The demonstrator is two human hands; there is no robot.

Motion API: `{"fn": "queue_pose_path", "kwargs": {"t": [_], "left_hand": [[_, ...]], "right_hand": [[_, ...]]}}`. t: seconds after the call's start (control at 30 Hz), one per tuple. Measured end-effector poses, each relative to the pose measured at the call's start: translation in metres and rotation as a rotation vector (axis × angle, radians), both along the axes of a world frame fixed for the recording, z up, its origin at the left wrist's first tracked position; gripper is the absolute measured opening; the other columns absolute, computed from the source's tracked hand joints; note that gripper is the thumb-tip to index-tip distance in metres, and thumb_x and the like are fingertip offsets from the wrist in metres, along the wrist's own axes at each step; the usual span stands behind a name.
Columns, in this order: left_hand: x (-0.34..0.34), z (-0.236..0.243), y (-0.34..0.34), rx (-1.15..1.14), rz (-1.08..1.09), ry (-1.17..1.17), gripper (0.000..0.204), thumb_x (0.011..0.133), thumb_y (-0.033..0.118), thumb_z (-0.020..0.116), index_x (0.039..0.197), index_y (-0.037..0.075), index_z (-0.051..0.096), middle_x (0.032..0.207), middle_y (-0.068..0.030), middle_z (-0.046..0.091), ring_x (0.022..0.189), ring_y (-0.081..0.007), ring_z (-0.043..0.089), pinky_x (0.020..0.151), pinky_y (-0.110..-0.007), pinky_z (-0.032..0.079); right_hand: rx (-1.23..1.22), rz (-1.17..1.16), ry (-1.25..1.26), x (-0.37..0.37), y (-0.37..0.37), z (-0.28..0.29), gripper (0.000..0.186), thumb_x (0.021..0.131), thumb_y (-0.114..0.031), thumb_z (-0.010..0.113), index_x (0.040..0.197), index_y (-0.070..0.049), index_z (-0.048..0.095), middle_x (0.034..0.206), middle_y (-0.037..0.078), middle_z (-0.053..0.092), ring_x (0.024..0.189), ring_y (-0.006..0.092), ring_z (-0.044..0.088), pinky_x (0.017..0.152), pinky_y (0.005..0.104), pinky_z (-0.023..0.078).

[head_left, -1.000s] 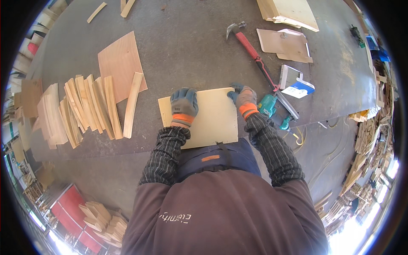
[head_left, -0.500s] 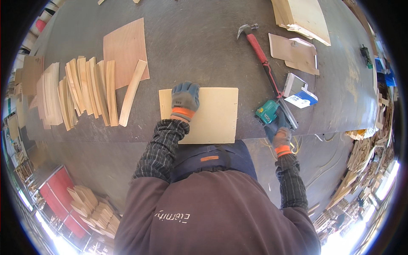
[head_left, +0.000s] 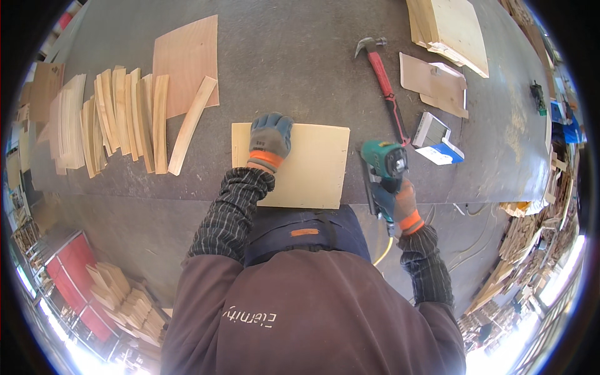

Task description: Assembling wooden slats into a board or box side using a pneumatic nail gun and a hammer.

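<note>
A pale rectangular wooden board [head_left: 310, 165] lies at the table's near edge, right in front of my waist. My left hand [head_left: 270, 139], in a grey-blue glove with an orange cuff, presses on its left part, fingers curled over the far edge. To the right of the board, my gloved right hand [head_left: 400, 203] grips a teal nail gun [head_left: 382, 159] by its handle, raised off the table. A yellow air hose [head_left: 384, 251] hangs from the nail gun's handle end. The nail gun and the board are apart.
A claw hammer [head_left: 385, 90] lies beyond the nail gun, beside a blue-and-white box [head_left: 440, 147] and torn cardboard [head_left: 431, 81]. Stacked boards [head_left: 453, 34] stand at the far right. Several wooden strips [head_left: 140, 119] and a thin brown panel [head_left: 187, 62] lie on the left.
My right hand has lifted the nail gun off the table beside the hammer, turned it and brought it left toward the board. My left hand stays on the board.
</note>
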State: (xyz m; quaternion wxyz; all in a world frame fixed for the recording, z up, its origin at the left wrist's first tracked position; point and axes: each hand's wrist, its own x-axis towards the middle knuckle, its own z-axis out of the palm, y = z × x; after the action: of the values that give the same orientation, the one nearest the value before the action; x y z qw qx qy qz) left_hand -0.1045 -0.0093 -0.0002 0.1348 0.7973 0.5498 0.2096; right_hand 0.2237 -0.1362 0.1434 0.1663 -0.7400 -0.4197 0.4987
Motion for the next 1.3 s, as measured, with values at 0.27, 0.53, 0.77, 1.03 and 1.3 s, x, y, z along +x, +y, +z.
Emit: {"fn": "queue_pose_path", "kwargs": {"t": [0.27, 0.53, 0.77, 1.03, 1.3], "left_hand": [[0.001, 0.001, 0.000, -0.064, -0.005, -0.021, 0.010, 0.090, 0.013, 0.070, 0.099, 0.013, 0.074, 0.103, -0.0072, 0.072, 0.100, -0.0322, 0.067, 0.092, -0.045, 0.051], [0.000, 0.005, 0.000, -0.031, -0.010, -0.038, 0.010, 0.090, 0.012, 0.070, 0.099, 0.012, 0.073, 0.102, -0.0082, 0.071, 0.100, -0.0316, 0.068, 0.092, -0.045, 0.051], [-0.004, 0.004, 0.000, -0.040, -0.011, -0.040, 0.011, 0.090, 0.012, 0.070, 0.100, 0.012, 0.074, 0.104, -0.0089, 0.073, 0.101, -0.0316, 0.068, 0.093, -0.045, 0.051], [-0.008, 0.002, 0.000, -0.037, 0.001, -0.049, 0.015, 0.088, 0.012, 0.070, 0.101, 0.009, 0.075, 0.106, -0.0116, 0.073, 0.104, -0.0341, 0.068, 0.095, -0.047, 0.052], [-0.093, 0.015, -0.004, 0.156, 0.114, -0.071, 0.018, 0.090, 0.014, 0.073, 0.107, 0.011, 0.074, 0.128, -0.0125, 0.067, 0.126, -0.0371, 0.060, 0.106, -0.050, 0.050]], "right_hand": [[0.015, -0.043, 0.147, -0.011, 0.018, -0.032, 0.021, 0.090, -0.015, 0.077, 0.105, -0.001, 0.074, 0.087, 0.004, 0.075, 0.078, 0.0096, 0.064, 0.071, 0.0331, 0.055], [-0.015, -0.032, 0.097, -0.016, 0.026, -0.034, 0.022, 0.092, -0.014, 0.076, 0.110, -0.002, 0.074, 0.087, 0.001, 0.073, 0.078, 0.0082, 0.061, 0.069, 0.0314, 0.053], [-0.054, -0.024, 0.103, -0.021, 0.030, -0.020, 0.023, 0.092, -0.013, 0.075, 0.113, -0.004, 0.075, 0.090, 0.001, 0.075, 0.080, 0.0078, 0.061, 0.071, 0.0295, 0.053], [0.029, -0.034, 0.204, -0.037, 0.026, 0.026, 0.031, 0.094, -0.010, 0.071, 0.124, -0.002, 0.072, 0.081, 0.000, 0.067, 0.068, 0.0087, 0.061, 0.062, 0.0273, 0.050], [0.017, 0.189, 0.156, -0.097, 0.062, 0.040, 0.034, 0.093, -0.015, 0.072, 0.125, -0.003, 0.073, 0.082, -0.001, 0.066, 0.070, 0.0076, 0.061, 0.062, 0.0276, 0.050]]}}
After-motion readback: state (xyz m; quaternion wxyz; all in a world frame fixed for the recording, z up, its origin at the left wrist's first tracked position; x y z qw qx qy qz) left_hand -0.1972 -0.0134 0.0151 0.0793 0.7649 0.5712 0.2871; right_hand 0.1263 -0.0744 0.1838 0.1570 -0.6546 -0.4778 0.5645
